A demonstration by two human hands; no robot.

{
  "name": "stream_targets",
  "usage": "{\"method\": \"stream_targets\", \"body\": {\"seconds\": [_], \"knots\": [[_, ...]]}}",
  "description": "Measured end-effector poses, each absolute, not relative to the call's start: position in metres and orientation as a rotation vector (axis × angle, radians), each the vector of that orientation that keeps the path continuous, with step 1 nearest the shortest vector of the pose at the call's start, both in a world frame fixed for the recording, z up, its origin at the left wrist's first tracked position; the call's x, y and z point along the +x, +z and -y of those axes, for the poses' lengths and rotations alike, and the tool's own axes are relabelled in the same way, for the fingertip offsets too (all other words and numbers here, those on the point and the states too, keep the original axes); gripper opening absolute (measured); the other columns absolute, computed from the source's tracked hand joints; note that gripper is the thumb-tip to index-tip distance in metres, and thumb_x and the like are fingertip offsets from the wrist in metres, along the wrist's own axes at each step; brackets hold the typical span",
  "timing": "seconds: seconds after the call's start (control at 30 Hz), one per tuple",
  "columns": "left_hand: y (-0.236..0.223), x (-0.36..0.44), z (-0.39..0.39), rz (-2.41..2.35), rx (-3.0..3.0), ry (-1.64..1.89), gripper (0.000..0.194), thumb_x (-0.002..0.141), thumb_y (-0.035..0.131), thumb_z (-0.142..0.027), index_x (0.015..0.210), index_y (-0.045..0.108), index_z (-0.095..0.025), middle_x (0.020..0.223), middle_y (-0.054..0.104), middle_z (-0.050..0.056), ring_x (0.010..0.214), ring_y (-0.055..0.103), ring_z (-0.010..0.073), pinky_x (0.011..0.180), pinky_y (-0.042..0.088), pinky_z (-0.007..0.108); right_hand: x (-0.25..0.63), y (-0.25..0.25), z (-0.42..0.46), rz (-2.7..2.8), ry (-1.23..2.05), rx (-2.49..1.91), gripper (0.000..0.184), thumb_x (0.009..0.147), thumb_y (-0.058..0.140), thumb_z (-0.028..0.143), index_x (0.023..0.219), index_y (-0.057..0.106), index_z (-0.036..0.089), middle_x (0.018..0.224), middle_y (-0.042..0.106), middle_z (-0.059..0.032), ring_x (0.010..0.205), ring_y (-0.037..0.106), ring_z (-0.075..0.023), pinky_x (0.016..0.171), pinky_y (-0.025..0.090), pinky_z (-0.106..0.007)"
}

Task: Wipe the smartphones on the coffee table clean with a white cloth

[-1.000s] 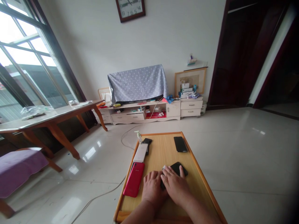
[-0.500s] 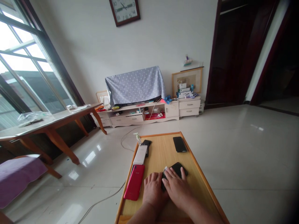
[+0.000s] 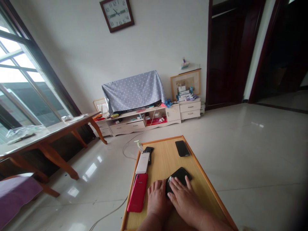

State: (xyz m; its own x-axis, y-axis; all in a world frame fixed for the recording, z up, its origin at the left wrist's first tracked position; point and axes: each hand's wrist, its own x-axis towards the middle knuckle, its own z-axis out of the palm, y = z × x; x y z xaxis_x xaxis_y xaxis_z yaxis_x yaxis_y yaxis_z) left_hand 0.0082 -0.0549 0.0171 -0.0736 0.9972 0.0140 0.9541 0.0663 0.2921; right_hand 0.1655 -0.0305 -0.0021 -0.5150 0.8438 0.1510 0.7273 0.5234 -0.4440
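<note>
A black smartphone [image 3: 182, 175] lies slanted on the small wooden table, its dark face up. At its left edge, my left hand [image 3: 157, 199] is closed, fingers bent against the phone and holding it. My right hand [image 3: 184, 195] rests over the phone's lower part, with fingers laid forward and the thumb turned inward. Under its fingertips shows a bit of white wipe [image 3: 170, 179], pressed on the glass; most of it is hidden. A red phone [image 3: 138, 193] lies back up to the left of my left hand.
Along the table's left side lie a white phone [image 3: 142, 163] and a black phone [image 3: 149, 150], beside a pump bottle [image 3: 139, 146]. Another black phone [image 3: 182, 148] is at the far right. The table [image 3: 163, 154] has a raised wooden rim. A cable [image 3: 108, 211] crosses the floor.
The camera view has turned slightly right. My right fingers have shifted a little over the phone, with the white wipe beneath them. My left hand stays at the phone's edge.
</note>
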Motion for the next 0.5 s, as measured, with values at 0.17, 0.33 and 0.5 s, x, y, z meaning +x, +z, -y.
{"method": "stream_targets", "body": {"seconds": [0.17, 0.33, 0.5], "knots": [[0.022, 0.014, 0.055, -2.192, 2.019, 0.269, 0.069, 0.079, 0.054, -0.061, 0.140, 0.053, -0.028, 0.135, 0.057, 0.008, 0.125, 0.045, 0.0304, 0.106, 0.031, 0.042, 0.189, 0.001, 0.007, 2.298, 0.379, -1.537, 0.066, 0.103, 0.024, 0.056, 0.149, 0.046, 0.013, 0.153, 0.041, -0.0172, 0.146, 0.034, -0.0325, 0.121, 0.000, -0.061], [0.019, 0.012, 0.052, -2.199, 2.025, 0.144, 0.061, 0.086, 0.048, -0.043, 0.145, 0.047, -0.029, 0.141, 0.054, 0.006, 0.129, 0.043, 0.0272, 0.108, 0.029, 0.040, 0.175, -0.001, 0.034, 2.344, 0.496, -1.308, 0.063, 0.103, 0.024, 0.055, 0.151, 0.043, 0.018, 0.155, 0.040, -0.0129, 0.146, 0.033, -0.0295, 0.123, 0.003, -0.057], [0.015, 0.013, 0.051, -2.218, 2.025, 0.128, 0.060, 0.086, 0.046, -0.037, 0.145, 0.046, -0.029, 0.143, 0.053, 0.006, 0.130, 0.043, 0.0265, 0.108, 0.029, 0.038, 0.175, 0.004, 0.038, 2.352, 0.556, -1.206, 0.058, 0.105, 0.024, 0.053, 0.151, 0.043, 0.023, 0.153, 0.044, -0.0097, 0.145, 0.036, -0.0281, 0.122, 0.002, -0.059]]}}
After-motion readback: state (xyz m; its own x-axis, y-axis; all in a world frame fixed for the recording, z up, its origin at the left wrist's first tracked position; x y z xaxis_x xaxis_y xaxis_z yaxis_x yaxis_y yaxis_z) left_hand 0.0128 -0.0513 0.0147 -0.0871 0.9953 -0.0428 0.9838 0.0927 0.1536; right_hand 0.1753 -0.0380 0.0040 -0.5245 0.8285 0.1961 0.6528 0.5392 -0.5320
